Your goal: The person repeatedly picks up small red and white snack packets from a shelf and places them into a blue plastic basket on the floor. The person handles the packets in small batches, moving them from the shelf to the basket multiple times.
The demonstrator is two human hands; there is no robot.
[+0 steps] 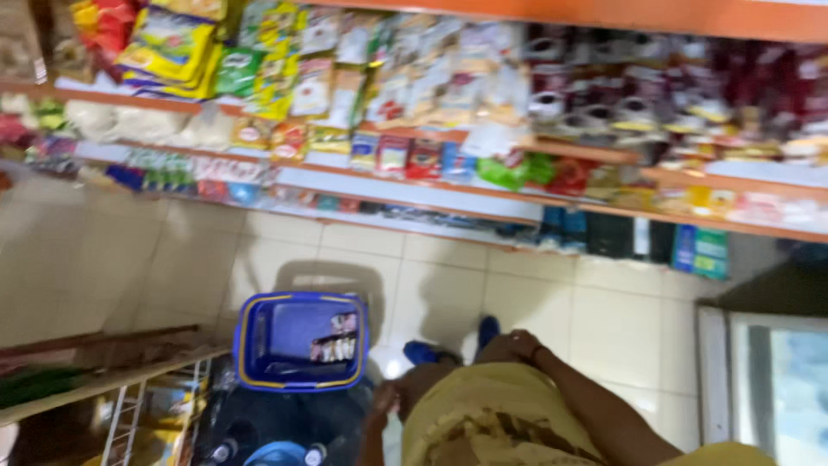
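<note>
From the head camera you are looking down at a pale tiled floor (595, 319) in a shop aisle, and the whole picture is blurred.

Your right hand (511, 345) rests low against your front, just above the yellow patterned garment (483, 406) you wear; its fingers look loosely curled and hold nothing, though the blur hides the details. Your left hand (384, 401) hangs at the left edge of the garment, near the lower right corner of the blue plastic shopping basket with yellow trim (300, 341). You cannot tell from this view whether that hand is open or closed, or whether it touches the basket.

The basket sits on the floor just left of your body, its opening facing up. Inside it, toward the right wall, lies a small dark packet with pale markings (334, 347); the remaining part of the bottom shows bare blue. Blue shoes (431, 349) show on the tiles between the basket and your right hand.

Across the top runs a long orange-edged shelving unit (552, 155) crowded with colourful packets and bags, well apart from both hands. At the lower left stands a wire rack with a wooden top (129, 380), just beside the basket. Dark bottles with caps (267, 449) stand below the basket. At the right edge is a white-framed glass-topped case (768, 380).
</note>
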